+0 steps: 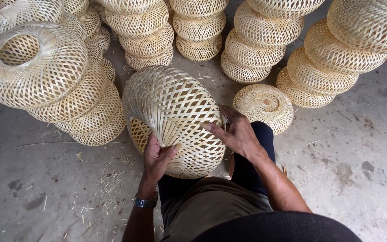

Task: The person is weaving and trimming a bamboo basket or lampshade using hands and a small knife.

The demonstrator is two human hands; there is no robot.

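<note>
A woven bamboo shade, round and pale, sits in the middle of the frame, resting on the knees of the person and tilted so that its open mouth faces to the lower left. The left hand is at the lower left edge of the shade; its fingers curl over the rim and the thumb presses on the weave from outside, so the hand grips the rim. A wristwatch is on this wrist. The right hand lies on the right side of the shade, fingers spread flat on the weave, the fingertips pointing to the left.

Just right of the shade, a smaller woven piece lies alone on the concrete floor. In the upper left of the frame, a leaning stack of the same shades stands close to the held one. More stacks stand along the top and in the upper right. Thin bamboo scraps are scattered on the floor in the lower left.
</note>
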